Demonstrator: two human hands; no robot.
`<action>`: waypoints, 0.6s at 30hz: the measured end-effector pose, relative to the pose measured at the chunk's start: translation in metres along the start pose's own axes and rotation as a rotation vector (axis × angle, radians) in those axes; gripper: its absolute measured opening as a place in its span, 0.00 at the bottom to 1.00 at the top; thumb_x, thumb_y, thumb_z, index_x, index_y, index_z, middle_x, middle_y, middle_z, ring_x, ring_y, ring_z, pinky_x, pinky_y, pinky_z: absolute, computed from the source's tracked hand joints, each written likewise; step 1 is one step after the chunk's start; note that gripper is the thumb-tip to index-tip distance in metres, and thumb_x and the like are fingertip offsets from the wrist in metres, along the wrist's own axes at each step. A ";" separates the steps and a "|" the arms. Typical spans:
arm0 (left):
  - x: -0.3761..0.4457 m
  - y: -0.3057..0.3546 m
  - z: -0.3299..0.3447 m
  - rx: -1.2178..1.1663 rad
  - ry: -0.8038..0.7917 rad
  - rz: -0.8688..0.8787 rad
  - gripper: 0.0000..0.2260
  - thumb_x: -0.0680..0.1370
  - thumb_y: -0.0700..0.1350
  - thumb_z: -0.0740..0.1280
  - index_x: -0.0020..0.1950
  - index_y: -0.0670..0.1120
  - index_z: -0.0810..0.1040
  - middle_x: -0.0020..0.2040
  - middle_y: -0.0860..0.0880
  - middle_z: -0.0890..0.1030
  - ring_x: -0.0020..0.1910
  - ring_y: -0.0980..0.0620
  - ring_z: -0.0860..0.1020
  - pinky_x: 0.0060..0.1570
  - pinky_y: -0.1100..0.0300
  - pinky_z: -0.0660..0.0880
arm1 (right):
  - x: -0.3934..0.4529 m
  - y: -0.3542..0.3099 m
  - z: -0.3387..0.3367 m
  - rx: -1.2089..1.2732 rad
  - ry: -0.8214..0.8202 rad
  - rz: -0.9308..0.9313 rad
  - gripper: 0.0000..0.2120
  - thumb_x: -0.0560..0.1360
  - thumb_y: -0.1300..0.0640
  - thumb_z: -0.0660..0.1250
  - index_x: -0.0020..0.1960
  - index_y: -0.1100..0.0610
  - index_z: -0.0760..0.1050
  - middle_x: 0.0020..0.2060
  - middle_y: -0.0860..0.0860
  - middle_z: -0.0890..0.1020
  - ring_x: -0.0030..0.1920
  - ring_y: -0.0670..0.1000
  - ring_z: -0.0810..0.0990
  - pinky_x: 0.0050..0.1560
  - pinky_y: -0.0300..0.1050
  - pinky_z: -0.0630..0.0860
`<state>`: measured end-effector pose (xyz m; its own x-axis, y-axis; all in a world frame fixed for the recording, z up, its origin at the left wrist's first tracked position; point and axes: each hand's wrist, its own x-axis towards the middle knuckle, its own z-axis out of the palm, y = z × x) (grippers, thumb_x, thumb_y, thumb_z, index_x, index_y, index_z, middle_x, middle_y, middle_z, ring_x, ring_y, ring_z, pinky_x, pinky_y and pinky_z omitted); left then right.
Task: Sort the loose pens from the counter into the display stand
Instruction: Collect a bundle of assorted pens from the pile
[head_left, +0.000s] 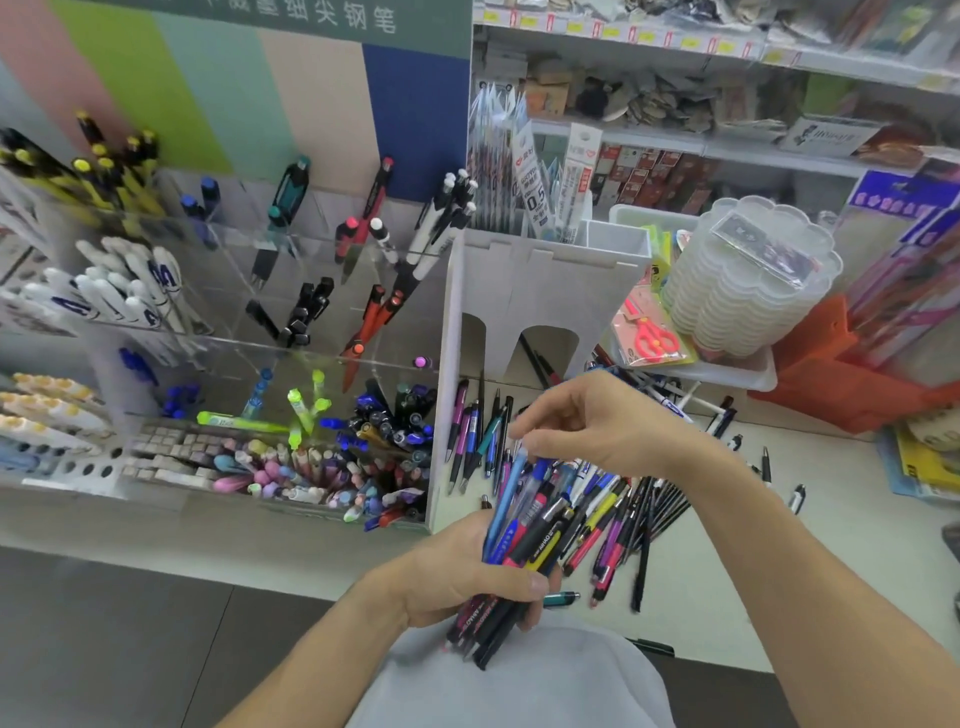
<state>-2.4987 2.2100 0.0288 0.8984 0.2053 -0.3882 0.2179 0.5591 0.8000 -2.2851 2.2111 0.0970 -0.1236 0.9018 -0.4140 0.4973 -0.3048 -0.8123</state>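
Bundle of pens (524, 545) gripped in left hand (457, 571), fingers wrapped round it, above counter (727, 571) front edge. Right hand (597, 421) pinches light-blue pen (506, 493) at top. Advice: draw it straight out w/o loosening grip, then slot in display stand (311, 364).

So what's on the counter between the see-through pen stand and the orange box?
In the head view, a white cardboard holder stands there beside the stand, then loose pens, packaged scissors before the orange box.

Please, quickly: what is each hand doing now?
Left hand: grips a bundle of pens.
Right hand: pinches a light blue pen in that bundle.
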 end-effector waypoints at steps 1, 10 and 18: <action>0.001 -0.001 0.001 0.026 -0.001 0.006 0.11 0.75 0.38 0.71 0.55 0.41 0.75 0.47 0.42 0.78 0.40 0.45 0.79 0.45 0.53 0.78 | -0.002 0.000 -0.006 -0.021 -0.038 -0.004 0.06 0.77 0.55 0.74 0.53 0.50 0.85 0.44 0.50 0.87 0.44 0.53 0.86 0.53 0.53 0.83; 0.002 -0.001 0.000 0.048 -0.036 0.026 0.12 0.75 0.37 0.71 0.56 0.39 0.74 0.47 0.40 0.78 0.39 0.43 0.78 0.43 0.53 0.78 | -0.003 0.000 -0.014 -0.205 -0.181 -0.052 0.06 0.76 0.47 0.73 0.49 0.49 0.84 0.36 0.47 0.84 0.33 0.44 0.77 0.37 0.43 0.74; 0.001 -0.002 -0.005 0.093 -0.085 0.071 0.13 0.77 0.37 0.69 0.56 0.32 0.69 0.46 0.37 0.74 0.41 0.40 0.74 0.43 0.54 0.77 | -0.011 0.001 -0.030 -0.215 -0.088 -0.058 0.07 0.78 0.47 0.70 0.46 0.49 0.82 0.31 0.40 0.81 0.30 0.43 0.75 0.34 0.40 0.72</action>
<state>-2.5003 2.2125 0.0243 0.9412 0.1707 -0.2916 0.1829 0.4681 0.8645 -2.2573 2.2099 0.1136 -0.2273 0.8827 -0.4113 0.6577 -0.1723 -0.7333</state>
